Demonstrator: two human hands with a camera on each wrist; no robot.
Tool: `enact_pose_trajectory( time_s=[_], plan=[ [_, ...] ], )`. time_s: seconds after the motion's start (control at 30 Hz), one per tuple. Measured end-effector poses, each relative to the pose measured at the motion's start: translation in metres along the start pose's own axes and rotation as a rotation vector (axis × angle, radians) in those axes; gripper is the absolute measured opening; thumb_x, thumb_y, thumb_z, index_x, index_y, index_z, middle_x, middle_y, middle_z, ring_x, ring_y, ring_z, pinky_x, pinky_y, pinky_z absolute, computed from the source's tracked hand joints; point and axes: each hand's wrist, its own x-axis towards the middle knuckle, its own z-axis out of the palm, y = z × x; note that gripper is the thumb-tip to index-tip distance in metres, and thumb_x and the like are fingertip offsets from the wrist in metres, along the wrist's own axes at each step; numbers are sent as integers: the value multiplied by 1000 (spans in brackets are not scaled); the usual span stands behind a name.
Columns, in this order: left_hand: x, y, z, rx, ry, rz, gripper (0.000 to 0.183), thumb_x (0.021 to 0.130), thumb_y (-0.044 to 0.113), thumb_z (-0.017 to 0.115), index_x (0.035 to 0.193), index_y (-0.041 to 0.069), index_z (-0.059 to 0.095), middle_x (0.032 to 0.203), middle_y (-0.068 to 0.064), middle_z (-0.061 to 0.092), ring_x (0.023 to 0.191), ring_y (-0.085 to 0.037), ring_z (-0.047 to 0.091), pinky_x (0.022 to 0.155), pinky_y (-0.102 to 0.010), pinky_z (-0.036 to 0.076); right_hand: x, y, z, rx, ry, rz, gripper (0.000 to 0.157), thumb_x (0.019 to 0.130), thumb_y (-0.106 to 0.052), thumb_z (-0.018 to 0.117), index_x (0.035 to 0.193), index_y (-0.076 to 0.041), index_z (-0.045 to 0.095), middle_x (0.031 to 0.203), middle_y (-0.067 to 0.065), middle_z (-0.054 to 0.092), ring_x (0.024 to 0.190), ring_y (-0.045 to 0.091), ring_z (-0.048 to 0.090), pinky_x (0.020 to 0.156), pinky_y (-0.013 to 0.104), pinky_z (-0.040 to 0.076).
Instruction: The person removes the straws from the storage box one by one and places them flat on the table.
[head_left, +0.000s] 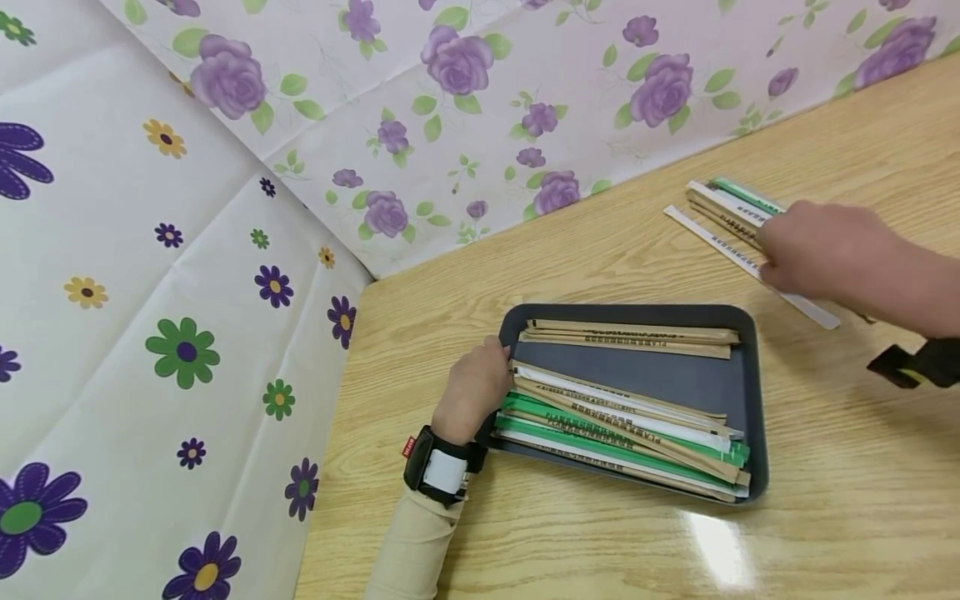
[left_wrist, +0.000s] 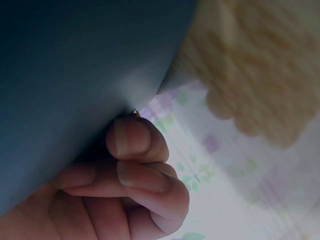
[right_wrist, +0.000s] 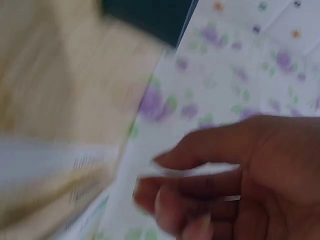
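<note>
A dark grey tray (head_left: 637,377) holds brown paper-wrapped straws (head_left: 630,333) along its far side. Nearer its front lies a mixed pile of brown, white and green wrapped straws (head_left: 615,425). My left hand (head_left: 474,390) grips the tray's left rim; its curled fingers (left_wrist: 150,185) show at the tray edge in the left wrist view. Over another bunch of wrapped straws (head_left: 723,208) on the table is my right hand (head_left: 817,250), partly covering them. In the right wrist view a gap separates its thumb (right_wrist: 200,147) from the fingers, with nothing visible between.
One white wrapped straw (head_left: 705,237) lies slightly apart from the bunch on the wooden table (head_left: 420,325). Behind the table hangs a purple rose cloth (head_left: 457,62), with a daisy-patterned cloth (head_left: 225,275) at the left.
</note>
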Motion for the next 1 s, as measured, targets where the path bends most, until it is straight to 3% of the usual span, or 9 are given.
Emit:
enact_pose_trajectory(
  time_s=[0.17, 0.27, 0.37, 0.5, 0.7, 1.0],
  plan=[
    [0, -1, 1, 3, 7, -2, 30, 106, 23, 41, 92, -1, 54, 62, -9, 52, 51, -21, 56, 45, -32, 42, -7, -44, 19, 91, 45, -249, 15, 82, -10, 72, 72, -11, 60, 63, -3, 54, 54, 12, 49, 49, 33, 44],
    [0, 0, 0, 4, 4, -1, 30, 106, 23, 41, 93, -1, 54, 61, -9, 51, 51, -21, 55, 45, -32, 42, -16, -65, 33, 128, 5, -344, 20, 83, -16, 74, 70, -13, 59, 60, -6, 51, 51, 7, 46, 47, 28, 41],
    [-1, 0, 0, 3, -1, -2, 30, 106, 23, 40, 93, 0, 54, 61, -9, 51, 51, -21, 55, 45, -32, 43, -24, -80, 44, 142, -63, -388, 26, 84, -26, 76, 69, -16, 58, 58, -8, 48, 49, 5, 43, 45, 25, 37],
    [0, 0, 0, 4, -5, -3, 30, 106, 23, 40, 93, 0, 54, 61, -9, 51, 51, -21, 55, 46, -32, 43, -31, -89, 54, 129, -74, -422, 33, 85, -29, 75, 64, -20, 51, 54, -8, 42, 46, 5, 37, 45, 24, 30],
    [0, 0, -1, 8, -6, -9, 30, 106, 24, 40, 93, 0, 53, 62, -9, 51, 52, -21, 55, 47, -32, 43, -33, -94, 59, 79, -7, -420, 42, 84, -10, 70, 57, -21, 40, 51, -5, 36, 45, 7, 30, 44, 24, 25],
    [1, -1, -1, 8, -11, 8, 31, 106, 24, 39, 92, 0, 53, 61, -8, 50, 49, -19, 52, 44, -30, 40, -29, -86, 49, 129, 11, -401, 36, 84, -9, 74, 62, -19, 47, 55, -7, 39, 47, 6, 36, 46, 24, 33]
  ],
)
